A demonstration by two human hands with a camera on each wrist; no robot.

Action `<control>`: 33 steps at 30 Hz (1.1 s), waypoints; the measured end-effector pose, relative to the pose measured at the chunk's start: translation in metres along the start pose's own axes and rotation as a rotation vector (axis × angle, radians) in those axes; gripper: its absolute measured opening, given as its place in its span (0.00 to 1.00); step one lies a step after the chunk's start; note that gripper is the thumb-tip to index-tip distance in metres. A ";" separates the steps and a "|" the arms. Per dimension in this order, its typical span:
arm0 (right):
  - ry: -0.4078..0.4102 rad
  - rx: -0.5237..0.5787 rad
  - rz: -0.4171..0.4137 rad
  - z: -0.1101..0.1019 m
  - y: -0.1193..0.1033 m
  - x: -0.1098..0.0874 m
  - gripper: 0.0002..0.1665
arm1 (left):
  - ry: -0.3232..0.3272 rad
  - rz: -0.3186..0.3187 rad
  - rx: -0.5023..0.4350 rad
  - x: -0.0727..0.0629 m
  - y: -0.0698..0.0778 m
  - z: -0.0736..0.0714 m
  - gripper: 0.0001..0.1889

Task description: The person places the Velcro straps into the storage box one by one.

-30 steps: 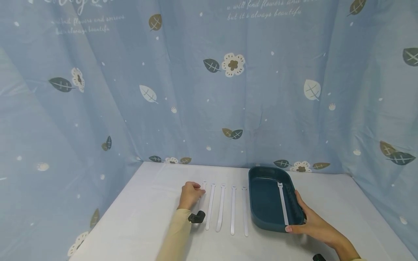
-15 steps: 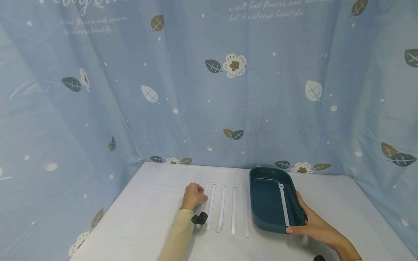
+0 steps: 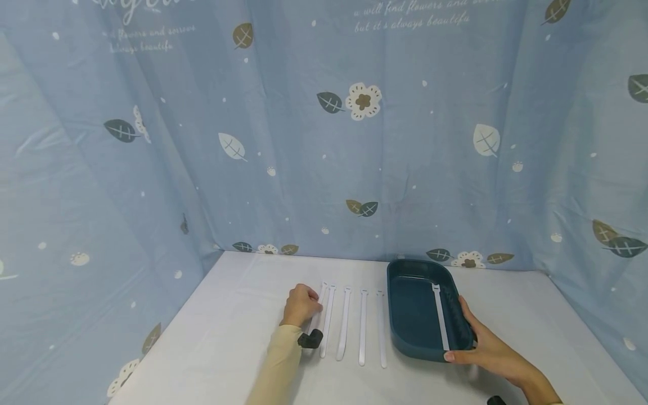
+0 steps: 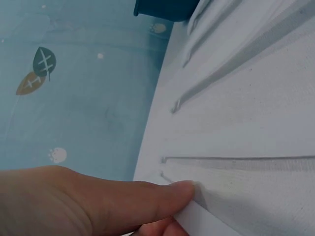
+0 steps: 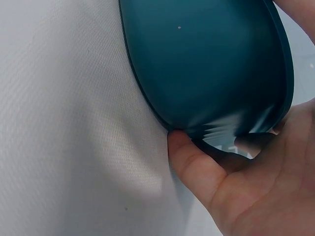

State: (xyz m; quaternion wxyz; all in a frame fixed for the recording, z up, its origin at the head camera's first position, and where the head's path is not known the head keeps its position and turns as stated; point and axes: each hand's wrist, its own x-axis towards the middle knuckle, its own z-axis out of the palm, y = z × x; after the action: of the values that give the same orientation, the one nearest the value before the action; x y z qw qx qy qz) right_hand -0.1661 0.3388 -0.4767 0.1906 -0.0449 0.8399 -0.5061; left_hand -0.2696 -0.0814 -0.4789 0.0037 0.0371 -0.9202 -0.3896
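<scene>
My left hand (image 3: 301,306) pinches the leftmost white cable tie (image 3: 323,289), a flat strap with a slotted head. In the left wrist view the thumb lies across this strap (image 4: 209,220), and the other fingers are mostly hidden below. Right beside it is a second cable tie (image 3: 328,320), their heads nearly meeting. At the right, my right hand (image 3: 488,349) grips the near right corner of a dark teal tray (image 3: 412,315), thumb at the rim (image 5: 184,145). One cable tie (image 3: 440,318) lies lengthwise inside the tray along its right side.
Three more cable ties lie spaced out in a row between the left hand and the tray, the last one (image 3: 381,332) close to the tray's left wall. A white cloth (image 3: 212,349) covers the table. Behind hangs a blue patterned curtain (image 3: 283,185).
My left hand has shifted a little to the right, bringing the leftmost cable tie closer to its neighbour. The right hand and the tray stay in place.
</scene>
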 end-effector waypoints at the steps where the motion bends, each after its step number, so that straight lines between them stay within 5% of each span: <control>1: 0.000 -0.002 -0.001 0.000 0.000 0.000 0.76 | -0.002 -0.001 0.009 0.000 0.000 0.000 0.08; 23: 0.003 -0.014 -0.003 0.000 0.000 0.000 0.76 | -0.202 0.010 0.051 -0.001 0.003 -0.012 0.06; 33: 0.009 0.004 -0.016 0.001 0.001 0.001 0.76 | -0.220 0.044 0.003 0.001 0.003 -0.017 0.10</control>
State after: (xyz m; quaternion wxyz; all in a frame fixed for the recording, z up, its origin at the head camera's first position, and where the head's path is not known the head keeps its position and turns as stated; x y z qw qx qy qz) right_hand -0.1668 0.3381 -0.4783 0.1830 -0.0491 0.8393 -0.5096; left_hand -0.2705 -0.0920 -0.4650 -0.0888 -0.0260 -0.9163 -0.3898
